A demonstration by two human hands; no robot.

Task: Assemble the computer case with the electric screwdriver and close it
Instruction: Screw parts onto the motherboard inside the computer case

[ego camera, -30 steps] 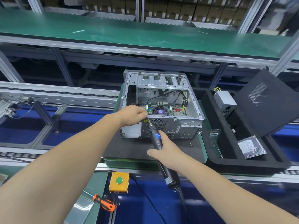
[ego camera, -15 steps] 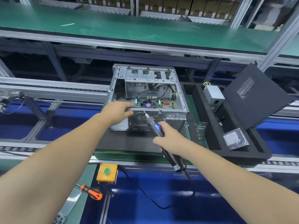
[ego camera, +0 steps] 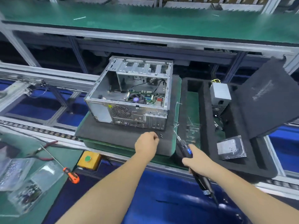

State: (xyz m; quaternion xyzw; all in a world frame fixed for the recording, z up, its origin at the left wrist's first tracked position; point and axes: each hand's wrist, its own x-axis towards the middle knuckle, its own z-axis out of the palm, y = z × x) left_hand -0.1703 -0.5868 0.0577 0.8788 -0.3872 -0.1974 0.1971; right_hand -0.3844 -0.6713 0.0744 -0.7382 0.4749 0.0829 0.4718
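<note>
Left hand (ego camera: 146,143) had dropped from computer case (ego camera: 129,94) to foam mat (ego camera: 113,135), fingers curled beside loose screws (ego camera: 161,135); grip unclear. Right hand (ego camera: 196,160) clasped electric screwdriver (ego camera: 184,147).

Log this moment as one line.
left hand: at screws on foam pad | right hand: holds screwdriver | case: open

A long green shelf (ego camera: 145,21) on a grey metal frame (ego camera: 161,41) is seen running across the top of the view, with rows of boxes (ego camera: 202,4) stacked behind it. Below it, roller rails (ego camera: 37,130) are laid over a blue floor (ego camera: 161,191), lit evenly from above. A yellow box with a green button (ego camera: 88,160) is fixed at the near edge of the table (ego camera: 40,206).
</note>
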